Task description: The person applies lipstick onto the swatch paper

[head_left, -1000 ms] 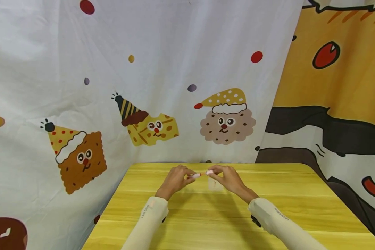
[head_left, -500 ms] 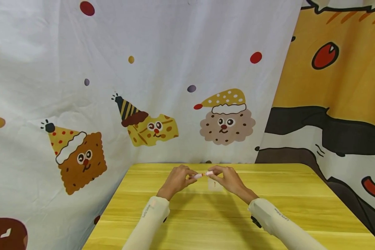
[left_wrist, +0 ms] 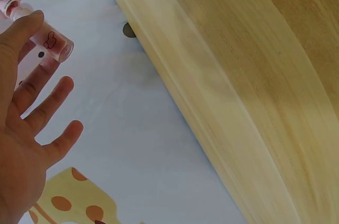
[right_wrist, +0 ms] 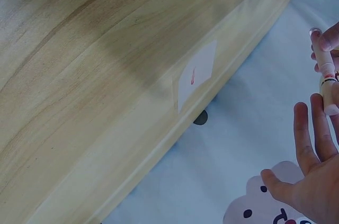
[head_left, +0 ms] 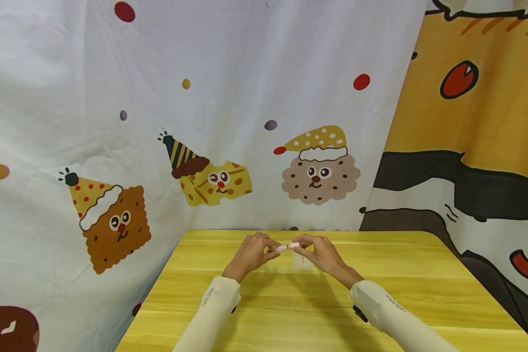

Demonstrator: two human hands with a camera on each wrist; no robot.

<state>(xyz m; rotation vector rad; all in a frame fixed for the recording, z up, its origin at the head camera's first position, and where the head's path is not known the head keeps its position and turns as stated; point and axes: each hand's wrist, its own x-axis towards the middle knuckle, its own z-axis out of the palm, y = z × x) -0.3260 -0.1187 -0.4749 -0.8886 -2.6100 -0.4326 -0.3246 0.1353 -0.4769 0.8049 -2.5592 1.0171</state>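
Note:
Over the far part of the table, my left hand [head_left: 252, 254] pinches a pink, see-through lip gloss tube [left_wrist: 53, 41] between thumb and forefinger. Its other fingers are spread in the left wrist view. My right hand [head_left: 323, 252] pinches the pale pink cap [right_wrist: 330, 105] of the lip gloss. Tube and cap lie end to end in one line, with a narrow reddish band where they meet. Below them on the table lies a small white paper [right_wrist: 197, 75] bearing a short red stroke, partly behind my right hand in the head view.
The wooden table [head_left: 281, 313] has its far edge close beyond my hands. Behind it hangs a white curtain [head_left: 229, 58] printed with cartoon biscuits and cheese. A black and orange printed part [head_left: 457, 186] hangs on the right.
The gap between tube and cap has closed; the reddish applicator seen between them earlier has gone into the tube. My left hand has shifted slightly right, while my right hand stays nearly still.

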